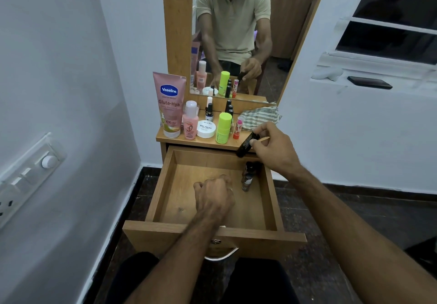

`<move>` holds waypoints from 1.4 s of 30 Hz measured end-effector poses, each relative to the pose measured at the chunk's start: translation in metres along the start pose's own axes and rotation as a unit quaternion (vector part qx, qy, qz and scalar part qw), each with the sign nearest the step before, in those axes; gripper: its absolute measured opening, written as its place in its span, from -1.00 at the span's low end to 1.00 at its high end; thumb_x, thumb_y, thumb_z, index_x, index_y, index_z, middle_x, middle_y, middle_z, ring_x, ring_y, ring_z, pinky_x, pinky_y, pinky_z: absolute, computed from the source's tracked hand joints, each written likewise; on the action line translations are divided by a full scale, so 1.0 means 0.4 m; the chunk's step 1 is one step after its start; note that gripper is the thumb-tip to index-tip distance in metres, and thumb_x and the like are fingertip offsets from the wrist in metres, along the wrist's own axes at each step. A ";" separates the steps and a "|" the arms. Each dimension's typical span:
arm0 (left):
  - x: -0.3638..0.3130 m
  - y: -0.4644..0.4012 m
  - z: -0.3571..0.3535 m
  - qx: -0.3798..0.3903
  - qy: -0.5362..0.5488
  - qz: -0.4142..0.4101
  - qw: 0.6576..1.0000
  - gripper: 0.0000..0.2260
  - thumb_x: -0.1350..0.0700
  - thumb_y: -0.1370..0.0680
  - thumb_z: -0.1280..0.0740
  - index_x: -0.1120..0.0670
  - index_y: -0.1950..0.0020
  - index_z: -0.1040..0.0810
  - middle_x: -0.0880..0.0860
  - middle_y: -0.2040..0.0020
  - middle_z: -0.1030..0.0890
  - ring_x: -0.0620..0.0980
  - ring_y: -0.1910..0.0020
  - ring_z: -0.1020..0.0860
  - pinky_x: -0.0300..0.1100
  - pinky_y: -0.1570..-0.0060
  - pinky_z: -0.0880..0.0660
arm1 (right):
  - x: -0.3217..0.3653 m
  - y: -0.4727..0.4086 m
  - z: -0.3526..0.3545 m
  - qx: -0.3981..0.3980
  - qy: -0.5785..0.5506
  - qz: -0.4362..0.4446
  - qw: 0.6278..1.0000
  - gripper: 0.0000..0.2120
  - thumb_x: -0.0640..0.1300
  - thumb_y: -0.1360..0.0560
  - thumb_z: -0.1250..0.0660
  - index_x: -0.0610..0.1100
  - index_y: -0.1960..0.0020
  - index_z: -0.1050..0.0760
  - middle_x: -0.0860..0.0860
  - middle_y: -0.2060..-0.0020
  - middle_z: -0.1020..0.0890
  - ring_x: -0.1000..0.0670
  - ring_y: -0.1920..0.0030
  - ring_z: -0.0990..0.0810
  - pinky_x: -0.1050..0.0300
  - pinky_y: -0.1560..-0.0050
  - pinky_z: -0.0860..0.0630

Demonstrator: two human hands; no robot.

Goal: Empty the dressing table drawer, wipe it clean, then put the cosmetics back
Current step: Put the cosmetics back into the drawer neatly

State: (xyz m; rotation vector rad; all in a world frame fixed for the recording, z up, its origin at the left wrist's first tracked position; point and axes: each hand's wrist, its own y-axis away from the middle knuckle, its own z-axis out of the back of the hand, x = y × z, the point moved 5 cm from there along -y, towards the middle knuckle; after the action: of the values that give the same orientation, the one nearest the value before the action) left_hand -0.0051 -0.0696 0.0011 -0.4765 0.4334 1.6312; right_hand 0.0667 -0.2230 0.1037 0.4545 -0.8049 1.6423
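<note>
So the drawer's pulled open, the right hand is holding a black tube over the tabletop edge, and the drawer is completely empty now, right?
Not quite: the drawer is not empty. The head view shows a small bottle lying inside near its right wall. The rest holds: the drawer is pulled open and the right hand holds a black tube over the tabletop edge.

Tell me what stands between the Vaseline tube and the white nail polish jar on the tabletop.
In the head view, a small pink bottle stands between the Vaseline tube and the white jar.
</note>
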 end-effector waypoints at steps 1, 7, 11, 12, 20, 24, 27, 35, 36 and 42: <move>-0.002 0.000 0.000 -0.005 0.012 -0.006 1.000 -0.76 0.00 -0.61 -0.30 -0.10 -0.28 -0.55 -0.10 0.01 -0.69 -0.07 -0.06 -0.57 -0.04 -0.23 -0.25 | -0.005 0.007 0.002 0.026 -0.007 -0.002 1.000 -0.80 -0.10 -0.52 -0.40 0.14 -0.03 -0.45 0.16 0.06 -0.59 0.13 0.20 -0.64 0.25 0.30 -0.55; -0.026 0.003 -0.003 -0.019 0.094 -0.070 0.993 -0.52 -0.15 -0.58 -0.33 -0.08 -0.48 -0.39 -0.19 -0.02 -0.67 -0.17 -0.12 -0.55 -0.12 -0.21 -0.21 | -0.024 0.047 -0.021 0.165 -0.030 -0.002 0.986 -0.69 -0.29 -0.55 -0.35 0.12 -0.06 -0.45 0.07 0.00 -0.62 0.13 0.09 -0.67 0.22 0.15 -0.65; -0.024 0.004 0.011 -0.055 0.072 -0.077 0.993 -0.68 -0.12 -0.63 -0.25 -0.09 -0.37 -0.49 -0.14 -0.04 -0.68 -0.15 -0.03 -0.57 -0.14 -0.16 -0.25 | -0.025 0.062 -0.039 0.191 -0.051 -0.004 0.980 -0.68 -0.34 -0.54 -0.34 0.07 -0.09 -0.49 0.03 -0.07 -0.62 0.05 0.00 -0.68 0.05 0.01 -0.68; -0.020 0.003 0.013 -0.062 0.069 -0.067 0.993 -0.70 -0.13 -0.63 -0.26 -0.10 -0.33 -0.51 -0.14 -0.02 -0.69 -0.16 0.00 -0.57 -0.14 -0.15 -0.26 | -0.023 0.065 -0.040 0.192 -0.061 -0.004 0.979 -0.70 -0.32 -0.54 -0.37 0.06 -0.09 -0.50 0.03 -0.05 -0.62 0.05 0.02 -0.69 0.02 0.01 -0.69; -0.009 0.003 0.011 -0.054 0.086 -0.049 0.994 -0.68 -0.29 -0.52 -0.35 -0.18 -0.18 -0.46 -0.21 0.02 -0.67 -0.19 -0.02 -0.57 -0.13 -0.11 -0.20 | -0.005 0.081 -0.044 0.228 -0.114 -0.018 0.967 -0.72 -0.31 -0.52 -0.43 0.00 -0.10 -0.52 -0.11 -0.02 -0.62 -0.07 -0.02 -0.70 -0.07 -0.06 -0.67; -0.015 0.005 0.009 -0.052 0.054 -0.067 0.995 -0.61 -0.31 -0.52 -0.33 -0.17 -0.27 -0.54 -0.17 0.02 -0.70 -0.15 0.01 -0.59 -0.08 -0.15 -0.25 | -0.003 0.084 -0.043 0.234 -0.119 -0.025 0.965 -0.66 -0.38 -0.51 -0.39 0.00 -0.13 -0.52 -0.09 -0.13 -0.62 -0.02 -0.13 -0.66 -0.03 -0.17 -0.63; -0.013 0.003 0.015 -0.062 0.048 -0.050 0.996 -0.62 -0.35 -0.48 -0.34 -0.18 -0.19 -0.56 -0.18 0.08 -0.68 -0.18 0.08 -0.57 -0.07 -0.15 -0.27 | -0.002 0.085 -0.045 0.226 -0.121 -0.034 0.966 -0.72 -0.30 -0.49 -0.48 -0.04 -0.12 -0.54 0.01 -0.16 -0.65 0.06 -0.22 -0.62 0.01 -0.26 -0.58; -0.007 -0.001 0.005 -0.045 0.066 -0.042 0.996 -0.60 -0.40 -0.42 -0.38 -0.22 -0.12 -0.49 -0.27 0.25 -0.56 -0.27 0.14 -0.51 -0.14 -0.05 -0.17 | 0.006 0.073 -0.017 0.177 -0.005 -0.014 0.984 -0.78 -0.15 -0.45 -0.54 -0.02 -0.04 -0.59 0.00 0.09 -0.66 0.06 0.10 -0.63 0.25 0.19 -0.54; -0.009 -0.001 0.003 -0.038 0.073 -0.048 0.995 -0.58 -0.40 -0.41 -0.39 -0.21 -0.15 -0.49 -0.27 0.23 -0.60 -0.27 0.10 -0.53 -0.14 -0.07 -0.17 | 0.001 0.071 -0.011 0.176 -0.002 -0.018 0.984 -0.77 -0.16 -0.45 -0.55 -0.02 -0.05 -0.58 0.02 0.09 -0.67 0.08 0.10 -0.63 0.29 0.20 -0.51; -0.011 -0.001 -0.004 -0.011 0.069 -0.050 0.996 -0.48 -0.33 -0.48 -0.39 -0.16 -0.36 -0.45 -0.21 0.01 -0.70 -0.20 -0.09 -0.58 -0.05 -0.28 -0.23 | -0.054 0.053 0.024 0.153 0.099 -0.026 0.983 -0.76 -0.16 -0.43 -0.56 0.09 0.02 -0.58 0.11 0.11 -0.64 0.13 0.10 -0.59 0.27 0.21 -0.45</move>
State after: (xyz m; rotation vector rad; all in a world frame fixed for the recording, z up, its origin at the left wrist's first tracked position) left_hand -0.0043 -0.0743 0.0021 -0.6198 0.4865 1.5138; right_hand 0.0500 -0.2464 0.0901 0.5112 -0.3905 1.7374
